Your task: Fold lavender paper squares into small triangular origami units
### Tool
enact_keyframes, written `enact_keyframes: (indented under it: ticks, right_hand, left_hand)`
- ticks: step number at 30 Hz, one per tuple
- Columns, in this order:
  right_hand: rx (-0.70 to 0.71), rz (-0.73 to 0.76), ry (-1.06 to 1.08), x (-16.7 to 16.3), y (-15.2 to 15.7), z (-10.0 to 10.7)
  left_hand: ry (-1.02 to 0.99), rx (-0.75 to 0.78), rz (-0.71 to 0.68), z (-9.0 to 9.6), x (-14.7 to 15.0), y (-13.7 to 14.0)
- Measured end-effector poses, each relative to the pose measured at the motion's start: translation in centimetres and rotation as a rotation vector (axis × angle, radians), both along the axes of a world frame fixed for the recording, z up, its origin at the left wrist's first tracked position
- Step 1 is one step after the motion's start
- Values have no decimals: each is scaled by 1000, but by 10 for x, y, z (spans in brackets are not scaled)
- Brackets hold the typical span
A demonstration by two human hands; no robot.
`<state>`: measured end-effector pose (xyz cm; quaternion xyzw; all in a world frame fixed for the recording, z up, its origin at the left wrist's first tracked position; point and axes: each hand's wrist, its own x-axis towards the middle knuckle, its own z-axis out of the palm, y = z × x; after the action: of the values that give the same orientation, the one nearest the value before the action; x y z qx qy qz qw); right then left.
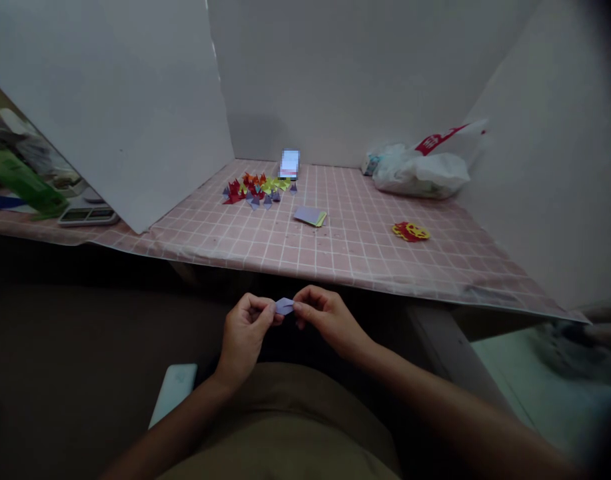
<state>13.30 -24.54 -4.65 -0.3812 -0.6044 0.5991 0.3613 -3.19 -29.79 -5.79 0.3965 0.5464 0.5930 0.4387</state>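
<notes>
Pink checked table [335,247] holds little folded shapes [258,187], then paper squares [310,216]; lower down, the left hand [245,333] and right hand [325,320] pinch a small purple paper [284,306] between fingertips. It looks light, thin and easy to crumple; hold its edges softly.

The scene is being lit dimly and evenly from above, with the tabletop [335,240] brightest. The foreground is being left in deep shadow, and the right corners are being darkened, blurred and bent.

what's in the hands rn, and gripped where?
A small purple paper piece, pinched at its left end by the left hand and at its right end by the right hand, held below the table edge.
</notes>
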Motion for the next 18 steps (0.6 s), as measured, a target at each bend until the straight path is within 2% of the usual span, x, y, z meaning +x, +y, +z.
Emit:
enact_keyframes:
  ticks: [10, 18]
  right_hand:
    - [-79, -11, 84, -1, 0, -2]
    - [-110, 15, 90, -3, -1, -1]
  left_hand:
    - [-96, 31, -38, 0, 0, -1]
    - [24, -57, -163, -1, -3, -2]
